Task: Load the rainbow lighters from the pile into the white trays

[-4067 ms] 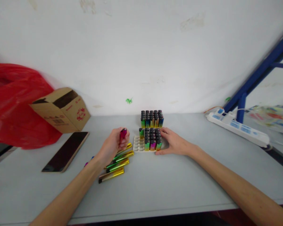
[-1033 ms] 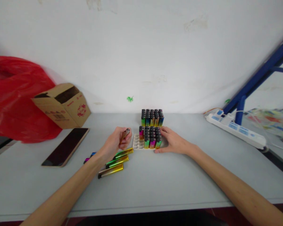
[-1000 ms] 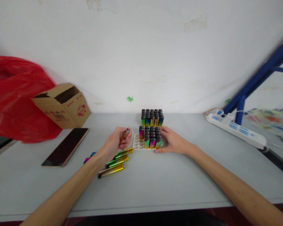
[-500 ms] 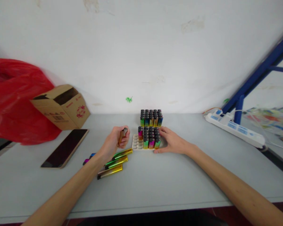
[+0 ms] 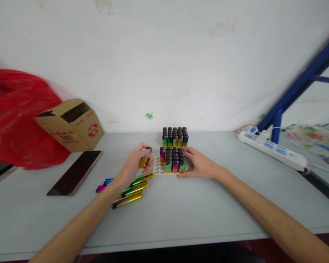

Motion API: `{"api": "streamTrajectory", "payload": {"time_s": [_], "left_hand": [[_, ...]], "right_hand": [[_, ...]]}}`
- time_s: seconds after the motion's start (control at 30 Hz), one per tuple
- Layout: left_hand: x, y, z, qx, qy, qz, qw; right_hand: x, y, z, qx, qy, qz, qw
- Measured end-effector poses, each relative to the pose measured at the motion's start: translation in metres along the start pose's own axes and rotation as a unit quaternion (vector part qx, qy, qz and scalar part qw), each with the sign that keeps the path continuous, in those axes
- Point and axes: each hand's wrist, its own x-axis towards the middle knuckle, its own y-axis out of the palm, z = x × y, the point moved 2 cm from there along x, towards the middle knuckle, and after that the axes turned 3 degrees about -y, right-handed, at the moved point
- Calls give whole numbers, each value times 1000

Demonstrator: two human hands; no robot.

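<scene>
My left hand (image 5: 135,164) is closed around a gold lighter (image 5: 145,159) with a dark top, held just left of a white tray (image 5: 157,171) with round holes. Lighters (image 5: 176,160) stand upright in the tray's right part; empty holes show on its left side. Against the tray's right side rests my right hand (image 5: 199,163), its thumb and fingers spread around the tray's edge. Below my left hand, several green and gold lighters (image 5: 135,189) lie on the table, partly hidden by my forearm. Blue and magenta lighters (image 5: 101,189) peek out left of it.
Behind the tray stands another block of upright lighters (image 5: 176,137). At left are a phone (image 5: 75,173), an open cardboard box (image 5: 71,126) and a red plastic bag (image 5: 22,120). A white power strip (image 5: 272,150) and a blue metal frame (image 5: 296,86) are on the right.
My left hand has tilted the gold lighter and brought it slightly closer to the tray. My right hand stays at the tray's side.
</scene>
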Motion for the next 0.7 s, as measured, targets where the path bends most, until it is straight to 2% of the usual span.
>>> {"api": "streamTrajectory", "payload": {"time_s": [0.13, 0.23, 0.33, 0.53, 0.7], "left_hand": [[-3, 0, -8, 136, 68, -27, 988], [-4, -2, -12, 193, 107, -3, 975], [-3, -2, -7, 223, 102, 26, 969], [-4, 0, -3, 308, 114, -11, 944], [-5, -1, -8, 337, 131, 0, 932]], "right_hand": [[-1, 1, -2, -3, -1, 0, 1000], [-1, 1, -1, -6, -1, 0, 1000], [-1, 0, 0, -7, -1, 0, 1000], [-1, 0, 0, -9, 0, 4, 1000], [-1, 0, 0, -9, -2, -1, 1000]]}}
